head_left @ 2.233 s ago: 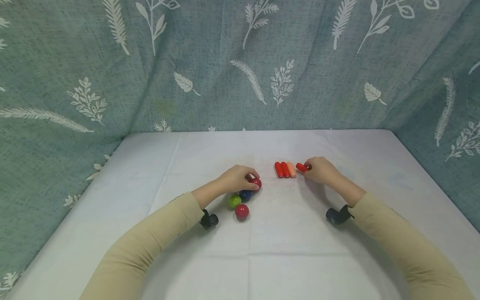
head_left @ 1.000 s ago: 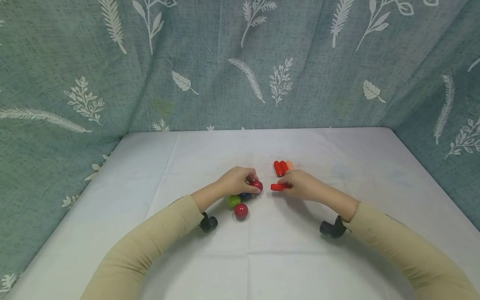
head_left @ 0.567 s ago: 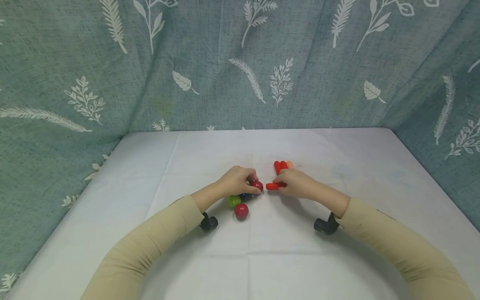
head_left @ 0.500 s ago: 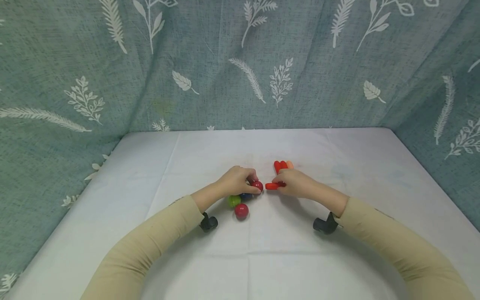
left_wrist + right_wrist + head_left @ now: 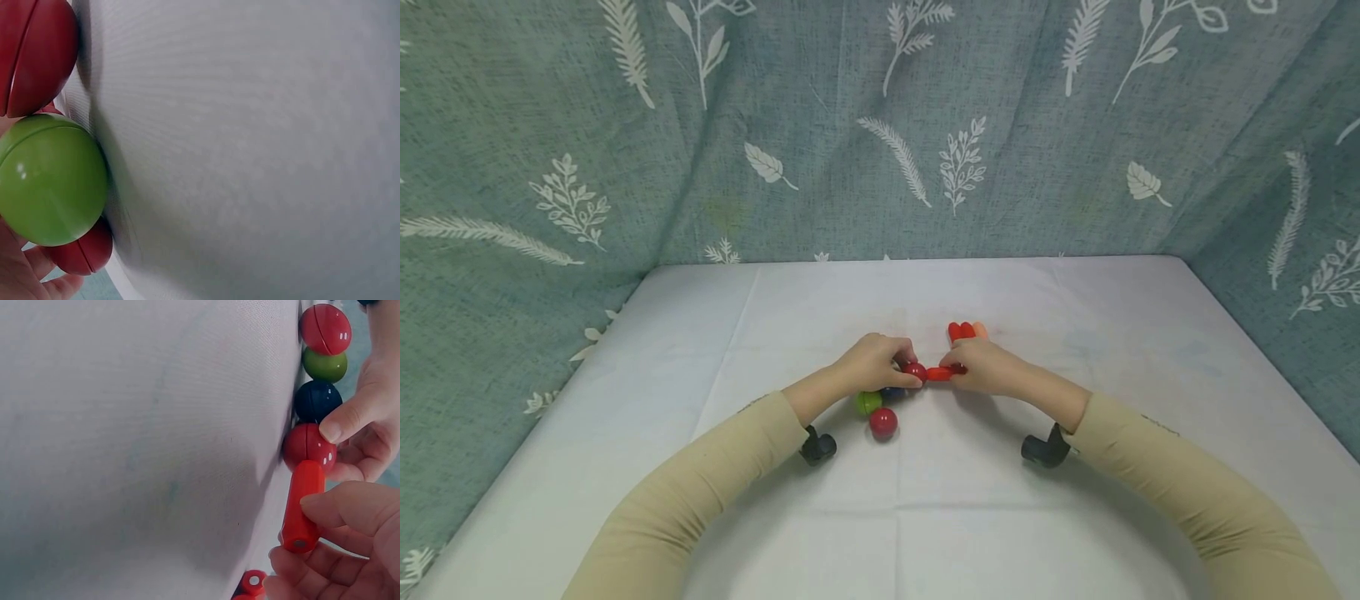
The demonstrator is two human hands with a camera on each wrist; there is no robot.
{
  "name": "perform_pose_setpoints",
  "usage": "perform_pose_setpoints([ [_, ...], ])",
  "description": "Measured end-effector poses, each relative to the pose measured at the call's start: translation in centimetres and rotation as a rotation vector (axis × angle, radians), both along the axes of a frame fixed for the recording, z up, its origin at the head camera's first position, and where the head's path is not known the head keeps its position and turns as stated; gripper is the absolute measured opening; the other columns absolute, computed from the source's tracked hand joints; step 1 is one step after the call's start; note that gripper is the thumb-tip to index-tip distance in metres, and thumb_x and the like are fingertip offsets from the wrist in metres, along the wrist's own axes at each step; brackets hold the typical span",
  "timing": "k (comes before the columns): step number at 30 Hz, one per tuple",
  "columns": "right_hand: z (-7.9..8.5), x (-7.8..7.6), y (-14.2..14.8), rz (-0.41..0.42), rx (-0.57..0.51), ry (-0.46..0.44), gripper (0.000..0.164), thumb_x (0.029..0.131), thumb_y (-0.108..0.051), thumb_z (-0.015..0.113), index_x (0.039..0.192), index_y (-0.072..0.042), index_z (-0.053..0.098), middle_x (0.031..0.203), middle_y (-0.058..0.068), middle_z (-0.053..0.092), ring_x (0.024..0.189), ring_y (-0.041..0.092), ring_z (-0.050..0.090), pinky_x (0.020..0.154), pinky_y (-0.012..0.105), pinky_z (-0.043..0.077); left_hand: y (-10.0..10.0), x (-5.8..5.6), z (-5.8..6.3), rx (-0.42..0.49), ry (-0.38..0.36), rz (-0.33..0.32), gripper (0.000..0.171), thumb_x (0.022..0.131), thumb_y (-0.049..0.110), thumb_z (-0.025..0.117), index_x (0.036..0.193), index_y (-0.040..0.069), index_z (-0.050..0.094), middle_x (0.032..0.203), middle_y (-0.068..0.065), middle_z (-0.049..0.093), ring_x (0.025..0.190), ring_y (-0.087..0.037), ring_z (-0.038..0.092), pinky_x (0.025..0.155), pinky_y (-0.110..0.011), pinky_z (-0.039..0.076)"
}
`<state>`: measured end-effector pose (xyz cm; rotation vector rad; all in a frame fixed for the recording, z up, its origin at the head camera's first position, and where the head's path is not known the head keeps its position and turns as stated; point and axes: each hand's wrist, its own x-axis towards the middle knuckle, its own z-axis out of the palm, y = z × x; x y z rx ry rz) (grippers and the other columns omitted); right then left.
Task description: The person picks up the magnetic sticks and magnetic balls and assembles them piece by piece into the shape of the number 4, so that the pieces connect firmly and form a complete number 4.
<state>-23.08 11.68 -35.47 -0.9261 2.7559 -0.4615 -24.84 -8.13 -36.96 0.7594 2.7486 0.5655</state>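
Note:
My left hand (image 5: 874, 360) holds a glossy red ball (image 5: 305, 445) on the white table, thumb on its near side. Between the thumb and fingers of my right hand (image 5: 992, 367) is a short red cylinder (image 5: 304, 503) with a rounded tip, lying sideways. In the right wrist view its tip is right at the held ball. A dark blue ball (image 5: 317, 401), a green ball (image 5: 53, 181) and a second red ball (image 5: 883, 423) follow in a line toward the front. The left hand partly hides the blue ball in the head view.
Just behind my right hand lie two red cylinders (image 5: 961, 330) and a peach one (image 5: 981, 330), side by side and partly covered by the hand. The white tablecloth (image 5: 820, 533) spreads all around. A green-blue leaf-patterned curtain (image 5: 820, 183) hangs along the back and sides.
My right hand has brought the red cylinder forward and left from beside the other cylinders, up to the held red ball. The left hand has stayed nearly in place.

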Motion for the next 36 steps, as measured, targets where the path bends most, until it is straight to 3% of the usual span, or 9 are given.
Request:
perform_pose_setpoints([
  [11,-0.3,-0.3,0.3,-0.067,-0.012,-0.061,0.024,0.080,-0.008,0.067,0.104,-0.004,0.068,0.086,0.004,0.060,0.081,0.017,0.050,0.076,0.029,0.047,0.0,-0.1,0.2,0.004,-0.016,-0.004,0.023,0.076,0.031,0.074,0.089,0.016,0.062,0.084,0.006,0.065,0.076,-0.009,0.054,0.073,-0.024,0.045],
  [36,-0.4,0.2,2.2,-0.106,-0.066,-0.031,0.026,0.080,-0.005,0.066,0.105,0.000,0.067,0.097,0.011,0.067,0.080,0.017,0.057,0.075,0.029,0.050,0.1,-0.2,-0.1,0.019,-0.038,0.014,0.023,0.076,0.031,0.073,0.090,0.017,0.062,0.082,0.007,0.063,0.076,-0.010,0.054,0.073,-0.025,0.045],
])
